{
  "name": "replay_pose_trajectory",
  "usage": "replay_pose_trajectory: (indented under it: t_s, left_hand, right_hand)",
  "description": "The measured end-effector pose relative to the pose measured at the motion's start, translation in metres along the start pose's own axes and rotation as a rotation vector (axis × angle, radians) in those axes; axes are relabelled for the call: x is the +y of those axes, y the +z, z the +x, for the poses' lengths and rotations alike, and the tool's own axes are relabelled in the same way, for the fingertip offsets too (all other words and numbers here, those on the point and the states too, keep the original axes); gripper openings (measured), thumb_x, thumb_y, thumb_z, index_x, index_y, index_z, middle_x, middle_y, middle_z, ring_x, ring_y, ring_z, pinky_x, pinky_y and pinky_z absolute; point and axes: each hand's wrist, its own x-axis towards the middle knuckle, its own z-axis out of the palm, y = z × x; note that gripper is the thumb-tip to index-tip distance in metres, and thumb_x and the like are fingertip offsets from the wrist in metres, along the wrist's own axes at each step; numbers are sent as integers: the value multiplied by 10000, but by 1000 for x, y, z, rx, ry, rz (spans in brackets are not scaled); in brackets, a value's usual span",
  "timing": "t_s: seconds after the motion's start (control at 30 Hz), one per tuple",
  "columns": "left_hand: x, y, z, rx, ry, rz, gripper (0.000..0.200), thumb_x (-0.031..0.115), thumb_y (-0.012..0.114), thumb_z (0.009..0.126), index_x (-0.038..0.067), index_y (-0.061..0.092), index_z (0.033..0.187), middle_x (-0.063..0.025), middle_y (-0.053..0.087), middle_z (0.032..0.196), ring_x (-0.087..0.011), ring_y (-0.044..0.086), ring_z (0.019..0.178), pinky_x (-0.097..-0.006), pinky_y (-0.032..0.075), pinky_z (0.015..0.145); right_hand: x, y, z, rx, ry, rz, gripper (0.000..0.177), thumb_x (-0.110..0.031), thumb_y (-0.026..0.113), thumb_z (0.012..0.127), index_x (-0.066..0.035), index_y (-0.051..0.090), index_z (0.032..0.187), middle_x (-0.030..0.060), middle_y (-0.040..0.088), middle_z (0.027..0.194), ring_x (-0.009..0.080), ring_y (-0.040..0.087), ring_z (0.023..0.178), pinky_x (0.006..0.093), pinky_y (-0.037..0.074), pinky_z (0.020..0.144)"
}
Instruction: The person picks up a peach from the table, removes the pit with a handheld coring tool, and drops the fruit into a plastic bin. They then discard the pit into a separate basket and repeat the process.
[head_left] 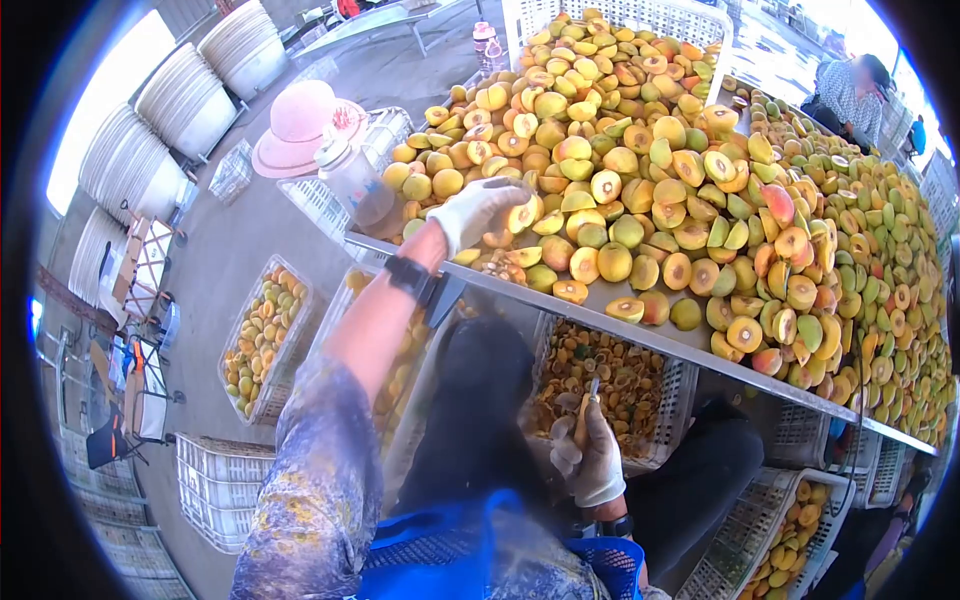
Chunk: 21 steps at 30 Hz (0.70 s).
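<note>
Halved and whole yellow-orange fruits (pixel 615 262) are heaped on a metal table (pixel 640 335). My left hand (pixel 480 212), in a whitish glove, reaches over the table's near left edge, its fingers curled round a cut fruit (pixel 522 215). Lower down, my gloved right hand (pixel 592 455) is closed round a small knife (pixel 583 415) with its short blade pointing up. Below that hand's level sits a crate (pixel 680 400) holding fruit scraps (pixel 600 385), between my legs. A clear jar (pixel 355 185) stands at the table's left corner.
A pink hat (pixel 303 125) lies on a white crate (pixel 385 135) at the left. Crates of fruit (pixel 265 345) stand on the floor, left and lower right. White tubs (pixel 140 155) are stacked far left. Another person (pixel 845 100) sits beyond the heap at the upper right.
</note>
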Motion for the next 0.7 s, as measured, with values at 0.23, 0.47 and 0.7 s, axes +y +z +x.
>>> replay_pose_trajectory:
  t_s: [0.23, 0.47, 0.7]
  left_hand:
    - [-11, 104, -97, -62, 187, -313, 356, 250, 421, 1016, 0, 559, 1228, -84, 637, 1086, -156, 620, 1000, -276, 501, 865]
    - [-52, 180, -133, -108, 59, -661, 294, 207, 453, 990, 9, 536, 1190, -104, 627, 1097, -170, 603, 997, -292, 486, 897]
    - [-62, 185, -132, -173, -63, -827, 186, 193, 564, 932, 69, 509, 1060, -114, 612, 1068, -191, 606, 916, -320, 519, 820]
  right_hand:
    - [4, -6, 16, 41, -351, -446, 391, -422, 480, 1010, -56, 561, 1121, -7, 514, 619, 56, 380, 426, 205, 296, 392]
    - [10, -14, 16, 153, -544, -593, 305, -385, 500, 1010, -85, 543, 978, -30, 458, 579, 55, 369, 416, 215, 277, 384]
    - [20, -19, 26, 279, -755, -911, 328, -342, 509, 1008, -22, 577, 1014, 4, 536, 666, 74, 460, 549, 251, 382, 485]
